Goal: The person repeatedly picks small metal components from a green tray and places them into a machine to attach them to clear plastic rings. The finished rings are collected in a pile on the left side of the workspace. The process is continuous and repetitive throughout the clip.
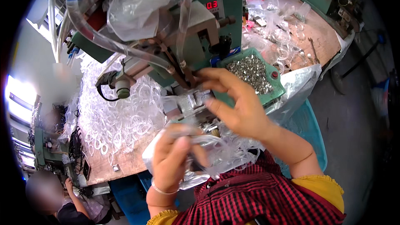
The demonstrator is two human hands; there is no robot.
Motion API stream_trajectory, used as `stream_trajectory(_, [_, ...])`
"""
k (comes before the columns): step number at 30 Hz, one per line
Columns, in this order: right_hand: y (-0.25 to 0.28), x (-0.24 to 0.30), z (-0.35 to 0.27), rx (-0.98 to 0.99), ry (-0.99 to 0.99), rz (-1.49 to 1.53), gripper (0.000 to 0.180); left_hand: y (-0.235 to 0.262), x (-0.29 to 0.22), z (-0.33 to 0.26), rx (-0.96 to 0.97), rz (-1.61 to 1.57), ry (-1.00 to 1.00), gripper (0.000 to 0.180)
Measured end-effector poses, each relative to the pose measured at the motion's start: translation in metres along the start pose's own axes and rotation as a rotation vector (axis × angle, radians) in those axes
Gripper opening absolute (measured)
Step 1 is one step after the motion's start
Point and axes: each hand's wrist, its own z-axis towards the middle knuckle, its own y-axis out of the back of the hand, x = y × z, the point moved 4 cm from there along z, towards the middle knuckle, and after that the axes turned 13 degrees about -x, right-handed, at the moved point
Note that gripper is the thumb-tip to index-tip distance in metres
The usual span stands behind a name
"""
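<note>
My left hand [170, 156], partly smeared by motion, is curled below the front of the green press machine [233, 12]. Its fingers appear closed on a clear plastic loop [210, 139]. My right hand [239, 104] reaches in from the right, with its fingers at the machine's metal head [185, 77]. Thumb and fingers are apart there, and I see nothing between them. Under those fingers lies a shiny metal work block [196, 100]. Close to my body, more clear plastic loops [237, 154] lie in a heap.
A large pile of clear plastic rings [121, 116] covers the table's left side. Right of the machine stands a green tray [277, 91] of small metal parts [250, 71]. Behind it lie plastic bags [273, 25]. A blue bin [314, 141] is at lower right. Another person [75, 204] sits lower left.
</note>
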Motion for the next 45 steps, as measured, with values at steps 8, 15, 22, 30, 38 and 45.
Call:
stream_trajectory(8, [0.088,-0.099,0.011,-0.208,0.301,-1.076,0.022,-0.034,0.031,0.017,-0.005,-0.182,0.673,0.043])
stream_trajectory(15, [0.12,-0.131,0.007,-0.196,0.297,-0.969,0.021,-0.034,0.055,0.017,0.078,-0.364,0.612,0.039])
stream_trajectory(22, [0.145,-0.116,-0.01,-0.513,-0.07,-0.175,0.018,0.089,0.037,-0.038,-0.503,0.686,-0.369,0.016])
stream_trajectory(30, [0.101,-0.137,0.021,-0.46,-0.102,-0.116,0.018,0.269,-0.012,-0.039,-0.902,1.36,-0.424,0.017])
stream_trajectory(38, [0.076,-0.11,-0.001,-0.386,-0.09,-0.364,0.017,0.286,0.093,-0.02,-1.082,1.578,-0.472,0.027])
stream_trajectory(45, [0.139,-0.066,-0.043,-0.447,0.009,-0.539,0.013,0.253,0.036,-0.02,-1.087,1.223,-0.653,0.019])
